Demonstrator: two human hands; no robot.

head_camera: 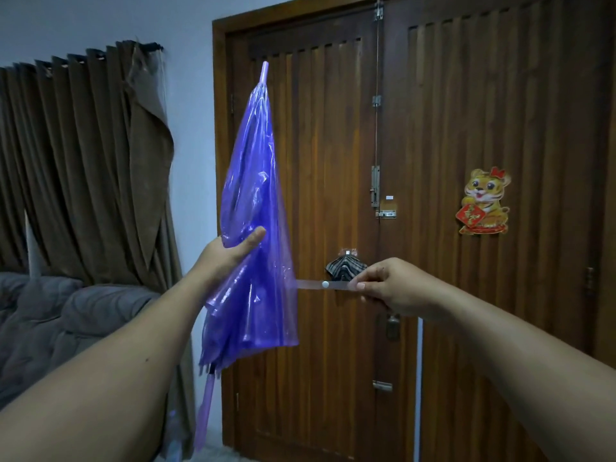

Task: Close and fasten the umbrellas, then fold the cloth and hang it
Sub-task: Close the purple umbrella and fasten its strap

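A translucent purple umbrella (pixel 256 201) is collapsed and held upright, tip up, in front of the wooden door. My left hand (pixel 230 250) grips it around the middle of the canopy. My right hand (pixel 396 285) pinches the end of the umbrella's fastening strap (pixel 325 284), pulled out horizontally to the right; a white snap button shows on it. The canopy's lower folds hang loose. The handle shaft (pixel 205 408) points down. A striped cloth (pixel 346 267) hangs on a hook on the door, partly hidden behind my right hand.
A brown double wooden door (pixel 450 128) with bolts and a padlock stands straight ahead, with a tiger sticker (pixel 485 201) on its right leaf. Brown curtains (pixel 83 168) hang at the left above a grey sofa (pixel 66 321).
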